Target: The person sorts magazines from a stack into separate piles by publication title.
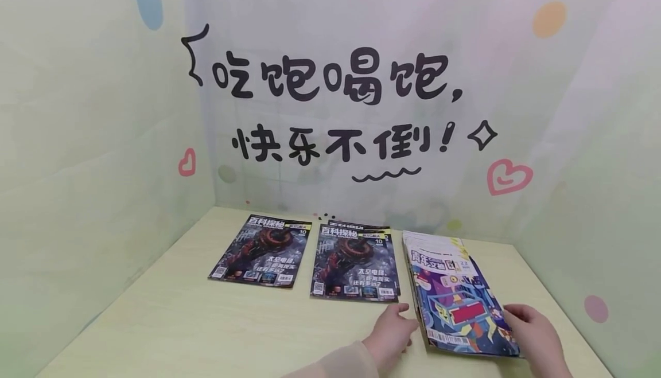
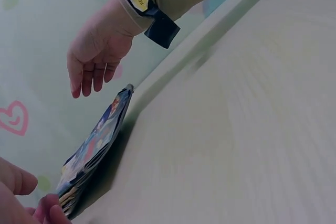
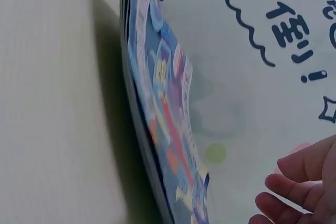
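Observation:
A stack of magazines (image 1: 459,303) lies at the right of the table, with a blue-purple illustrated cover on top. My left hand (image 1: 392,332) is beside its lower left edge; in the left wrist view the left fingers (image 2: 50,208) are close to a corner of the stack, and whether they touch is unclear. To the right of the stack is my right hand (image 1: 537,335), its fingers loosely bent. The left wrist view has this right hand (image 2: 102,51) above the stack (image 2: 100,140), apart from it. In the right wrist view, the right hand (image 3: 304,182) holds nothing.
Dark magazines (image 1: 356,263) with a red ring on the cover form a pile left of the stack. Another such magazine (image 1: 263,252) lies farther left. The pale table (image 1: 217,332) meets a printed wall (image 1: 330,194) at the back.

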Tool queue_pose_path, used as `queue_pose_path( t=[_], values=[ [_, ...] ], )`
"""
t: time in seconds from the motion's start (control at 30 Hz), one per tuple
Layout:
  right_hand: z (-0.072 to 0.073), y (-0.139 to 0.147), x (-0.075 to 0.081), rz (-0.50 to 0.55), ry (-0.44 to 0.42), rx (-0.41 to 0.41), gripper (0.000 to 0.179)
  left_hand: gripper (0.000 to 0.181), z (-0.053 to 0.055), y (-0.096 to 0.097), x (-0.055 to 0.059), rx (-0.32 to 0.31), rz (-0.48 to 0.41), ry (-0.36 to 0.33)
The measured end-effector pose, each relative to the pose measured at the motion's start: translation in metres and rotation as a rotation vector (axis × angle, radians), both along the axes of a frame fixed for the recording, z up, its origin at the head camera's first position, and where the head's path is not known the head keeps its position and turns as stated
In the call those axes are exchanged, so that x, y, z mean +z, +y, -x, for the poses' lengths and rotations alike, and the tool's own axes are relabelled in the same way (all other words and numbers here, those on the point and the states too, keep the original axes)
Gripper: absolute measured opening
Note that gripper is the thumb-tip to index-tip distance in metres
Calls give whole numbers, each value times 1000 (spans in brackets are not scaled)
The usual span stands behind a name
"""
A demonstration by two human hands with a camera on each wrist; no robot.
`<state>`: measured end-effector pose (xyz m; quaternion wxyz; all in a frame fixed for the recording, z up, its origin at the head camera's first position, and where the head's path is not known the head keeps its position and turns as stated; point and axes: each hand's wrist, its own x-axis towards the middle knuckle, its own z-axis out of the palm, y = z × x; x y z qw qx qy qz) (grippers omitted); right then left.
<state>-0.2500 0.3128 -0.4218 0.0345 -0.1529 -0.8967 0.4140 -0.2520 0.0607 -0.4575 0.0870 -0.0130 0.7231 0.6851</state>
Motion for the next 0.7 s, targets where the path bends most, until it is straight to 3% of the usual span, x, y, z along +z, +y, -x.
queue_pose_path(
  t=[0.27, 0.5, 0.7],
  values=[
    [13, -65, 12, 143, 51, 71, 54, 43, 19, -41, 6, -18, -34, 48],
    [29, -121, 4, 163, 114, 150, 37, 45, 35, -81, 10, 41, -6, 69],
    [38, -161, -7, 234, 140, 189, 35, 41, 46, -111, 5, 90, 55, 118]
  ],
)
